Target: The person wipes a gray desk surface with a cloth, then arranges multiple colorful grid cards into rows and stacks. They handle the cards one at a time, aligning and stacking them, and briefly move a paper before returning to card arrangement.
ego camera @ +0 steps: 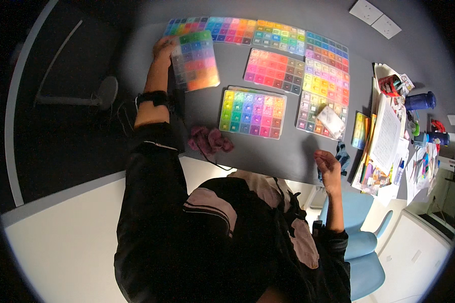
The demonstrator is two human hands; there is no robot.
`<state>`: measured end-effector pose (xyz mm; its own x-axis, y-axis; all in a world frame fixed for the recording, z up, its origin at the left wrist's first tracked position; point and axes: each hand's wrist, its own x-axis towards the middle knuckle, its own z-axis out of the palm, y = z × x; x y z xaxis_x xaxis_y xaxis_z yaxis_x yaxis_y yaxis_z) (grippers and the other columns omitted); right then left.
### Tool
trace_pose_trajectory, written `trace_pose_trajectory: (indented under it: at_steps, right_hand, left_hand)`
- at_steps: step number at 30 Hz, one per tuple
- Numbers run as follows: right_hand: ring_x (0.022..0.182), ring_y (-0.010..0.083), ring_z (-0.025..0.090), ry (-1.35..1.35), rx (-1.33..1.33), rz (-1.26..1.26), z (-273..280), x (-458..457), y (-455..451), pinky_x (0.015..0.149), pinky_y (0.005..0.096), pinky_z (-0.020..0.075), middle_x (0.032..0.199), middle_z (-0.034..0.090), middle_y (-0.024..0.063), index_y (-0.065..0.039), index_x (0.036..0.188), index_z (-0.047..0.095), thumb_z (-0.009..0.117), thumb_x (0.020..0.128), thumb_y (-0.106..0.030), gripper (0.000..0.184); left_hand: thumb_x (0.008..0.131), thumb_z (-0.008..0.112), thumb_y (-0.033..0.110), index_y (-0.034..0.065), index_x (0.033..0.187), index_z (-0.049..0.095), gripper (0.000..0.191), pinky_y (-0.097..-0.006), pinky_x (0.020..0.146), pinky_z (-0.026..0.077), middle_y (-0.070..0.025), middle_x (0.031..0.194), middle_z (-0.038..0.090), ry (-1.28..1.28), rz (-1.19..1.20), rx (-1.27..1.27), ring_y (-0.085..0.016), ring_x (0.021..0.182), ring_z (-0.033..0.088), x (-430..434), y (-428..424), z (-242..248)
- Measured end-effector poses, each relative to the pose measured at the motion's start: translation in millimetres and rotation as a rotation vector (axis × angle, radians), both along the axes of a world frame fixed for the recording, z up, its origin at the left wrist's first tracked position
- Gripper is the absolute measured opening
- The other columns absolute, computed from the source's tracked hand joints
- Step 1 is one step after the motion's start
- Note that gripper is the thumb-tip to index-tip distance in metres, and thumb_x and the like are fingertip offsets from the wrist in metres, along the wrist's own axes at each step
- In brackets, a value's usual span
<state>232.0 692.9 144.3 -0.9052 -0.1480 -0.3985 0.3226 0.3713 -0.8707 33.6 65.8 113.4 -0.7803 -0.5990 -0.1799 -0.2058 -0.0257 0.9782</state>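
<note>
My left hand (164, 48) grips the upper left edge of a compartment box of coloured pieces (195, 60), which is tilted and slightly blurred above the grey table. Behind it, several similar boxes stand in a row, one being a blue-and-orange box (231, 29). A green-to-pink box (252, 113) lies on top of another box near the middle, and a red-and-pink box (275, 70) lies behind it. My right hand (328, 166) is raised over the front of the table, fingers bent together; I cannot tell whether they hold anything small. A whitish packet (331, 121) rests on the box at the right.
A maroon scrunched cloth (210, 140) lies near the front edge, a dark blue cloth (342, 157) beside my right hand. Papers and books (385, 140), a red pen holder (389, 85) and a blue bottle (421, 101) stand at the right. A blue chair (358, 242) is below.
</note>
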Motion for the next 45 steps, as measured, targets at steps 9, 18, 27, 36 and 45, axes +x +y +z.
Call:
trace_pose_trajectory:
  at_steps: [9, 18, 27, 36, 45]
  right_hand:
    - [0.091, 0.0122, 0.058, 0.015, 0.037, -0.027, 3.8, 3.3, 0.2, 0.081, 0.0249, 0.0463, 0.101, 0.065, 0.0069, 0.003, 0.112, 0.060, 0.059, 0.090, -0.007, 0.024]
    - [0.092, 0.0149, 0.060, 0.028, 0.092, -0.071, 12.0, 18.3, 1.0, 0.083, 0.0259, 0.0468, 0.101, 0.066, 0.0089, 0.005, 0.112, 0.060, 0.059, 0.090, -0.008, 0.026]
    - [0.087, 0.0109, 0.059, 0.040, 0.114, -0.061, 3.9, 22.3, 1.2, 0.075, 0.0231, 0.0464, 0.099, 0.066, 0.0065, 0.003, 0.111, 0.061, 0.059, 0.090, -0.006, 0.023]
    - [0.096, 0.0182, 0.062, -0.002, 0.082, -0.015, 7.3, 8.6, -4.1, 0.086, 0.0280, 0.0476, 0.102, 0.066, 0.0127, 0.004, 0.112, 0.060, 0.058, 0.088, -0.003, 0.025]
    - [0.096, 0.0166, 0.061, 0.014, 0.059, 0.032, 14.4, 7.1, -0.3, 0.085, 0.0276, 0.0478, 0.105, 0.065, 0.0113, 0.005, 0.112, 0.060, 0.058, 0.088, -0.001, 0.024]
  left_hand:
    - [0.079, 0.059, 0.006, 0.0084, 0.108, 0.068, 0.030, -0.0311, 0.079, 0.049, -0.0061, 0.096, 0.067, -0.038, -0.801, -0.458, -0.020, 0.087, 0.062, -72.3, 74.2, 1.4]
    - [0.083, 0.052, 0.001, 0.0108, 0.104, 0.071, 0.030, -0.0353, 0.096, 0.043, -0.0101, 0.113, 0.066, -0.325, -0.948, -0.717, -0.025, 0.107, 0.060, -104.2, 131.6, -29.0]
    - [0.078, 0.059, -0.006, 0.0052, 0.105, 0.067, 0.030, -0.0332, 0.088, 0.049, -0.0095, 0.103, 0.069, -0.043, -0.927, -0.603, -0.019, 0.097, 0.063, -82.0, 134.9, -49.1]
    - [0.074, 0.067, -0.005, 0.0028, 0.103, 0.066, 0.029, -0.0338, 0.085, 0.051, -0.0112, 0.099, 0.069, 0.053, -0.717, -0.768, -0.021, 0.095, 0.065, -58.0, 149.7, -45.0]
    - [0.070, 0.076, 0.003, 0.0047, 0.106, 0.067, 0.037, -0.0344, 0.086, 0.051, -0.0132, 0.105, 0.068, 0.200, -0.241, -0.682, -0.025, 0.097, 0.065, -55.0, 115.6, -56.2]
